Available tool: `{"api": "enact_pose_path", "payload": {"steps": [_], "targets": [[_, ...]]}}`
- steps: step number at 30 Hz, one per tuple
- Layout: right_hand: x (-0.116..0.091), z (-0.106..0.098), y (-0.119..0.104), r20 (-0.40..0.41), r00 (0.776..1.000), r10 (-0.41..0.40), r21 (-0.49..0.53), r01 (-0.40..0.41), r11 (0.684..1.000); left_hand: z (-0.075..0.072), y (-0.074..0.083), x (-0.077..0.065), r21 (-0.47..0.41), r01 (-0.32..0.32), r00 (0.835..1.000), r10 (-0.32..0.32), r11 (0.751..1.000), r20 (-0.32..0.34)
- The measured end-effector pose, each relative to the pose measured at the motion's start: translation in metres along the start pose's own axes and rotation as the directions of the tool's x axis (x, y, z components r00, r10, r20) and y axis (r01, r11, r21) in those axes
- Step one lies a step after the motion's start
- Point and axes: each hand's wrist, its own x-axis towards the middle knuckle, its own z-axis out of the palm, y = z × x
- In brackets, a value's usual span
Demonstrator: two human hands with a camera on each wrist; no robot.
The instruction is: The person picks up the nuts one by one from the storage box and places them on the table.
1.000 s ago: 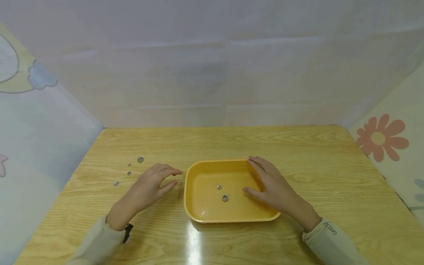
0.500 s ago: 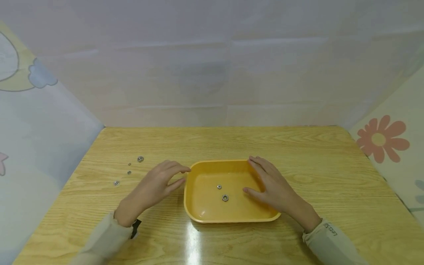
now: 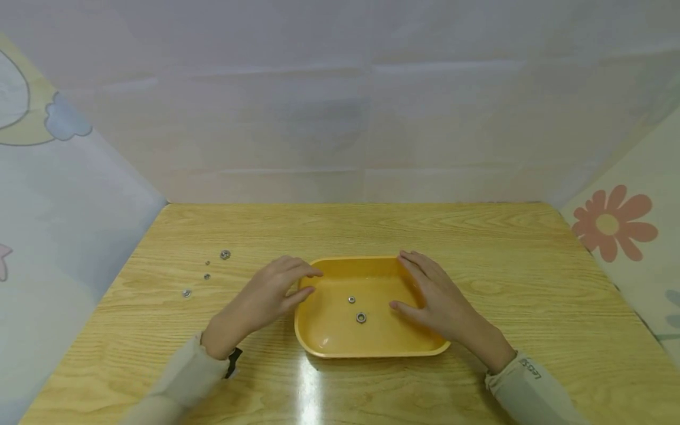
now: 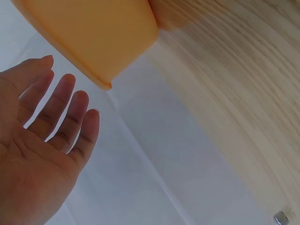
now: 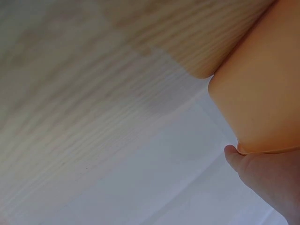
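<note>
A shallow yellow tray (image 3: 329, 348) sits on the table with two metal nuts inside: a larger hex nut (image 3: 361, 317) and a smaller nut (image 3: 351, 300). My left hand (image 3: 273, 294) is over the tray's left rim, thumb and fingers apart with nothing between them. In the left wrist view its palm and spread fingers (image 4: 84, 105) show beside the tray's outer wall (image 4: 103, 33). My right hand (image 3: 438, 301) rests over the right rim, fingers extended toward the back corner and thumb inside the tray. One finger (image 5: 239, 159) touches the rim in the right wrist view.
On the table's left side lie several loose metal nuts, among them a larger one (image 3: 225, 255), two small ones and a shiny one (image 3: 186, 293). Pale sheets (image 3: 340, 136) hang behind the wooden table (image 3: 531, 265) and along both sides.
My left hand has moved right, from beside the tray to over its left rim. My right hand, the tray and the nuts have stayed in place.
</note>
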Motion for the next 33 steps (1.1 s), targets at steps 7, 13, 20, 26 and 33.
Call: {"api": "enact_pose_path", "payload": {"steps": [7, 13, 20, 26, 33], "targets": [[0.000, 0.001, 0.000, -0.004, 1.000, -0.003, -0.002, 0.003, 1.000, 0.008, 0.006, 0.008, -0.025, -0.018, 1.000, 0.019, 1.000, 0.014], [-0.001, 0.000, 0.000, -0.008, 1.000, -0.001, -0.007, 0.001, 1.000, 0.014, 0.010, 0.013, -0.045, 0.003, 0.997, 0.000, 0.999, 0.078], [0.000, 0.001, 0.000, -0.016, 1.000, -0.006, -0.005, 0.006, 1.000, 0.020, 0.012, 0.016, -0.066, 0.006, 0.994, 0.001, 0.998, 0.109], [0.000, 0.000, -0.001, 0.006, 1.000, 0.013, 0.002, -0.013, 1.000, 0.025, 0.012, 0.020, -0.085, 0.005, 0.992, 0.006, 0.996, 0.124], [0.000, 0.000, -0.001, 0.008, 1.000, 0.014, -0.001, -0.014, 1.000, 0.033, 0.013, 0.026, -0.102, 0.007, 0.988, 0.009, 0.995, 0.156]]}}
